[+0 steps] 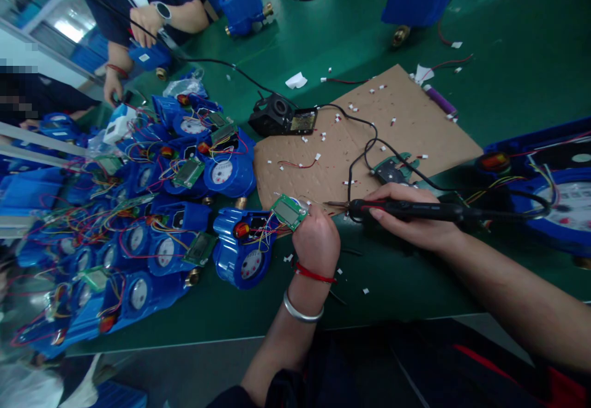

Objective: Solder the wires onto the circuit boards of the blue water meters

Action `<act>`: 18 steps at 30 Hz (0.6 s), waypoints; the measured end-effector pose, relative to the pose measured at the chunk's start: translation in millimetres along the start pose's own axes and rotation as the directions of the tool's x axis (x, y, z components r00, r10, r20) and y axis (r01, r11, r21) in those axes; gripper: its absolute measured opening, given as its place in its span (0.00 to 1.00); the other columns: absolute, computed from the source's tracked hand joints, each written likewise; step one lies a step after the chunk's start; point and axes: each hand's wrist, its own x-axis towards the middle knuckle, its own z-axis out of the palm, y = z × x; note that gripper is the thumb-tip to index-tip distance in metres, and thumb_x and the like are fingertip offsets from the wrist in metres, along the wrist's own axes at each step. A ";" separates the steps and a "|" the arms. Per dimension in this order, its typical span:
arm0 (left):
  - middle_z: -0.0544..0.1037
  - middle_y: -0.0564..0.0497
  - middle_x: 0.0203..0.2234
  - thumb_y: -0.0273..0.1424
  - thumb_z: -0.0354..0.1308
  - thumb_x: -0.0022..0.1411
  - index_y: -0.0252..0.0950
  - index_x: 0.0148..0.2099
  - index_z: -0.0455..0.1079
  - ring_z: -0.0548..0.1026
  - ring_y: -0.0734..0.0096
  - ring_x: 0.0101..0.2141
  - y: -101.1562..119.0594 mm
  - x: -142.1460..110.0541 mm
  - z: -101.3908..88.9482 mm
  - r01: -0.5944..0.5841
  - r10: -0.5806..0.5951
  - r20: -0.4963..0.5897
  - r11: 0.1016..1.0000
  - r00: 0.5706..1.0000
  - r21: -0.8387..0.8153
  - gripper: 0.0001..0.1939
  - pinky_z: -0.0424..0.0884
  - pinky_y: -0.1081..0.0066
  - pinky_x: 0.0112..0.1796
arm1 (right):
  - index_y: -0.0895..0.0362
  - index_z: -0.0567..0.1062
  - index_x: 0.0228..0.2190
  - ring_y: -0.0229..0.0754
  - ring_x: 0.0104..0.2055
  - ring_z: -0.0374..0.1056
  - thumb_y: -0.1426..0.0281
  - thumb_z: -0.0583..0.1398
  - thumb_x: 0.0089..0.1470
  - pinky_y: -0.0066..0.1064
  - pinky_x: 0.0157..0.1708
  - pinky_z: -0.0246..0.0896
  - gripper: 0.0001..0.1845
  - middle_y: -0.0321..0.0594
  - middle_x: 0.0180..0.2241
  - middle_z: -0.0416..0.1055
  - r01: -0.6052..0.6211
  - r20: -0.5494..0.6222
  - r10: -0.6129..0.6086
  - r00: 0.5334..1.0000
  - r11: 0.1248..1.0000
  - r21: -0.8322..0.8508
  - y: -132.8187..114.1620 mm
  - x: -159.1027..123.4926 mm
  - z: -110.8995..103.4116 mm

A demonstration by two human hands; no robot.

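Observation:
My left hand [317, 242] is closed on a small green circuit board [287, 212] with a grey display, held just over the front edge of the cardboard. Coloured wires run from the board to a blue water meter [223, 263] on its left. In my right hand [422, 229] is a black soldering iron [434, 210], gripped like a pen. The iron's thin tip points left, close to the fingers of my left hand. Whether the tip touches anything cannot be made out. My left fingertips are partly hidden behind the hand.
Many blue meters with wires and boards crowd the left [166, 254]. A large meter [567, 205] stands at right. On the cardboard [332, 143] lie small white connectors, green-handled cutters [392, 168] and the iron's cable; a black soldering stand [272, 114] is behind. A co-worker's hand [145, 23] rests on a meter.

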 end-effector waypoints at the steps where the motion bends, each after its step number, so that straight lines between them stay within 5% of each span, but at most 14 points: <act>1: 0.76 0.44 0.25 0.28 0.45 0.64 0.33 0.36 0.66 0.76 0.62 0.26 0.0 0.2 0.6 -0.004 0.004 -0.004 1.000 1.000 0.002 0.10 0.65 0.71 0.24 | 0.54 0.73 0.37 0.43 0.34 0.71 0.68 0.59 0.54 0.34 0.33 0.64 0.07 0.39 0.34 0.75 0.000 -0.001 0.000 1.000 1.000 0.001 -0.3 0.0 0.0; 18: 0.76 0.45 0.26 0.27 0.46 0.63 0.33 0.36 0.65 0.76 0.63 0.28 1.1 1.2 -0.5 -0.017 0.016 0.014 1.000 1.000 0.021 0.08 0.65 0.72 0.25 | 0.54 0.74 0.35 0.41 0.33 0.71 0.70 0.60 0.53 0.32 0.32 0.64 0.05 0.37 0.32 0.74 0.017 0.027 -0.018 0.999 1.000 0.013 -0.8 -0.2 1.5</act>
